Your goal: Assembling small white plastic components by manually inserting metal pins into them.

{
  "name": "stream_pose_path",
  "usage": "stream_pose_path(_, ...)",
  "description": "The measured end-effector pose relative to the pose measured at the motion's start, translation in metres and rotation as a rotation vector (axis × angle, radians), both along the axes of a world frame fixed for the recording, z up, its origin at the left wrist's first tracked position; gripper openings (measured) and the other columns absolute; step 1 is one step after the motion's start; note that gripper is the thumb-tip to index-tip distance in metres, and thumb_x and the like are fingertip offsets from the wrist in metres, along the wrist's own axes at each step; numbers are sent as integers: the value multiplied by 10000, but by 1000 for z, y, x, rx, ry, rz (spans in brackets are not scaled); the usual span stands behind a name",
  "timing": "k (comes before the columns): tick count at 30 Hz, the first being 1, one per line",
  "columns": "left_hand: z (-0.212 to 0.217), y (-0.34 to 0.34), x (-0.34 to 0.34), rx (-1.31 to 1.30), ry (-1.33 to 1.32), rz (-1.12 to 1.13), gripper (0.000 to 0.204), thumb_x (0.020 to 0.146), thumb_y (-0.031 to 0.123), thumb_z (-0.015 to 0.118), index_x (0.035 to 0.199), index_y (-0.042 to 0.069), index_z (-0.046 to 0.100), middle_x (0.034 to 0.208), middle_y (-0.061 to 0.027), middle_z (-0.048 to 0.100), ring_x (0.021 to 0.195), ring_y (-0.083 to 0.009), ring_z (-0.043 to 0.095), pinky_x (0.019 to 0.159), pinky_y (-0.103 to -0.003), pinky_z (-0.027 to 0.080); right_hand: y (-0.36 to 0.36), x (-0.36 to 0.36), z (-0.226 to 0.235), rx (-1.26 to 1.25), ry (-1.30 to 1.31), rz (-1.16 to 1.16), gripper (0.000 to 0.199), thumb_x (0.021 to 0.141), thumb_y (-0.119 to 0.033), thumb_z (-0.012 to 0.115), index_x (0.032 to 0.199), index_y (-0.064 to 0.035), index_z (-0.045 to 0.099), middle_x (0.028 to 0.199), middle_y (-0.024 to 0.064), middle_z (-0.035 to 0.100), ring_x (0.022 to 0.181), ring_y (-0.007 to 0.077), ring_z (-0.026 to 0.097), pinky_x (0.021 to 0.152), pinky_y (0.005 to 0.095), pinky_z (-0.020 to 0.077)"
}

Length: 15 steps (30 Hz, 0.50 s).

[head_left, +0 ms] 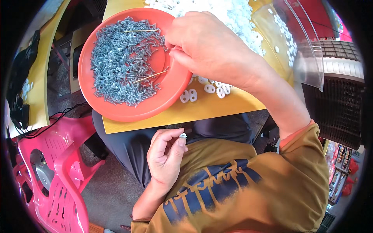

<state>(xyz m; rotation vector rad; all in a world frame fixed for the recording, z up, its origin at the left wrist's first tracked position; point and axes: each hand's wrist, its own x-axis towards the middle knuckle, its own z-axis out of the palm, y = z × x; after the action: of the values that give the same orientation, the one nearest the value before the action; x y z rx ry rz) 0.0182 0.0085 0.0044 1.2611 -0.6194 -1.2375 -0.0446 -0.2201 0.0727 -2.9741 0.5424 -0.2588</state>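
Observation:
My left hand (pixel 163 157) is raised above my lap in front of the table edge. Its thumb and index finger pinch a small white plastic piece (pixel 183 136). Over the right rim of a round red tray (pixel 134 116), my right hand (pixel 202 44) is closed, fingertips together at the edge of the springs. Whatever those fingertips hold is hidden or too small to name. A heap of small metal coil springs (pixel 120 58) fills much of the tray. Two thin golden sticks, an upper stick (pixel 140 31) and a lower stick (pixel 150 76), lie on the springs.
Oval white pieces with two holes (pixel 188 96) lie beside the tray on the yellow table (pixel 194 112). A large white heap (pixel 233 19) spreads behind my right hand. A transparent plastic sheet (pixel 311 58) curves at the right. A pink chair (pixel 62 167) stands at the left.

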Motion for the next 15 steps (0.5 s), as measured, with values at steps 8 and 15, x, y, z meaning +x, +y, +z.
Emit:
stream_pose_path(8, -2, 0, 3, -16, 5, 0, 176, 809, -38, 550, 981, -7, 567, 867, -42, 485, 672, -69, 510, 594, -183, 434, -7, 11, -8, -92, 18, 63, 92, 660, -112, 553, 677, -43, 611, 663, 141, 600, 691, 295, 604, 621, 391, 476)
stream_pose_path(15, -2, 1, 5, -10, 3, 19, 161, 812, -32, 549, 970, -4, 570, 868, -37, 487, 662, -66, 512, 582, -179, 431, -10, 15, -9, -111, 125, 77, 74, 697, -87, 575, 703, -23, 539, 685, 110, 552, 725, 298, 549, 670, 395, 427)
